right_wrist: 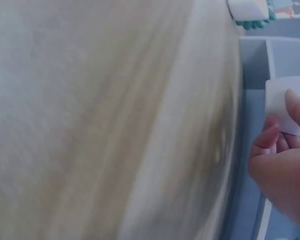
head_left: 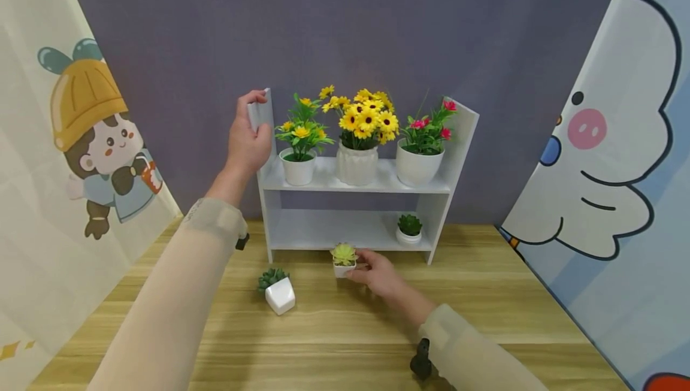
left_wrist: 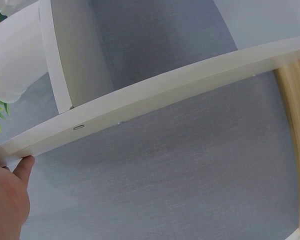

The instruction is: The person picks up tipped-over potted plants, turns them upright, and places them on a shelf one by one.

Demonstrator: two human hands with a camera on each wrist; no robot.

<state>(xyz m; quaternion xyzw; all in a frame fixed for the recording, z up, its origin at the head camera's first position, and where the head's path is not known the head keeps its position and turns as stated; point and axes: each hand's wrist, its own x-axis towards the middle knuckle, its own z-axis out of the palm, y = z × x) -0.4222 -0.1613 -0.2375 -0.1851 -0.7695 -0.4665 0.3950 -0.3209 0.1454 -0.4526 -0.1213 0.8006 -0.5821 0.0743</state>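
Steadying the white shelf (head_left: 356,182) with the left hand (head_left: 247,139) gripping its side panel, the right hand (head_left: 377,272) pinches the small succulent pot (head_left: 343,261); it should stay upright and clear the lower shelf's edge.

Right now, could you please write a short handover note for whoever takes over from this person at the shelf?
Left hand grips the top of the white shelf's left side panel.
Right hand pinches the small yellow-green succulent pot on the table, just in front of the lower shelf.
Done: three flower pots on the upper shelf; a dark green succulent on the lower shelf.
Left: the held pot and the angular succulent pot are not yet on the shelf.
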